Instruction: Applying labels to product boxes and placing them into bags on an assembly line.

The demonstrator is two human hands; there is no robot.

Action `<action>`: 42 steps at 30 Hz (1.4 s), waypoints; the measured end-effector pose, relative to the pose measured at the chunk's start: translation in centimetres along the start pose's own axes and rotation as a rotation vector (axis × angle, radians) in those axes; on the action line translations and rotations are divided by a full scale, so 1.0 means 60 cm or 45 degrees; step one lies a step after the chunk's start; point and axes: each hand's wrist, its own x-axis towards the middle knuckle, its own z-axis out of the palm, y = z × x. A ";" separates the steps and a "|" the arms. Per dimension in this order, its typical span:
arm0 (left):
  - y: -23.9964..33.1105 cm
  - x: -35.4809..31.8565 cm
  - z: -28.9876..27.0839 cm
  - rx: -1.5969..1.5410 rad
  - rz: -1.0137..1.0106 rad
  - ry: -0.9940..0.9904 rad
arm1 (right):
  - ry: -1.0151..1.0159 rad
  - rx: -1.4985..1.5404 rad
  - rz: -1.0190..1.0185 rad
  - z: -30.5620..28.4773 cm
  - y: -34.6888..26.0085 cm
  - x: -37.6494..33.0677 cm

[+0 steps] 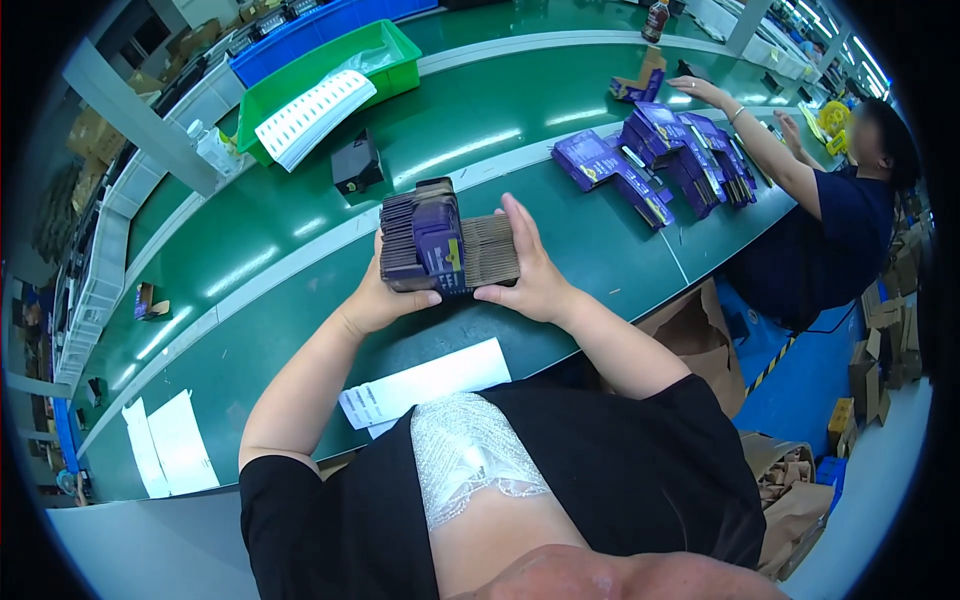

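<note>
A factory workshop: long green workbench; green plastic bin; stacked purple cartons; a co-worker alongside

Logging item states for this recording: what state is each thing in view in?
Left hand: closed on the carton stack
Right hand: closed on its other end
Carton stack: held between both hands
Purple cartons: lying in overlapping piles
Green bin: open, sheets across its rim
Black box: on the bench, lid unclear
Bottle: upright

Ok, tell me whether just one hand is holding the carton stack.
No, the left hand and right hand clasp the carton stack from opposite sides.
</note>
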 end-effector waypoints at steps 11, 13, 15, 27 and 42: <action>0.099 0.108 -0.086 -0.053 -0.586 -0.282 | 0.082 0.463 0.749 0.045 -0.070 0.011; 0.075 0.119 -0.102 -0.024 -0.671 -0.348 | -0.094 0.300 0.749 0.047 -0.086 0.002; 0.040 0.126 -0.110 0.038 -0.854 -0.517 | -0.409 -0.032 0.758 0.042 -0.100 -0.011; 0.048 0.134 -0.114 0.649 -0.844 -0.710 | -0.566 -0.295 0.609 0.091 -0.115 -0.029; 0.076 -0.055 -0.161 0.275 -0.430 0.039 | -0.299 0.225 0.388 0.087 -0.157 -0.186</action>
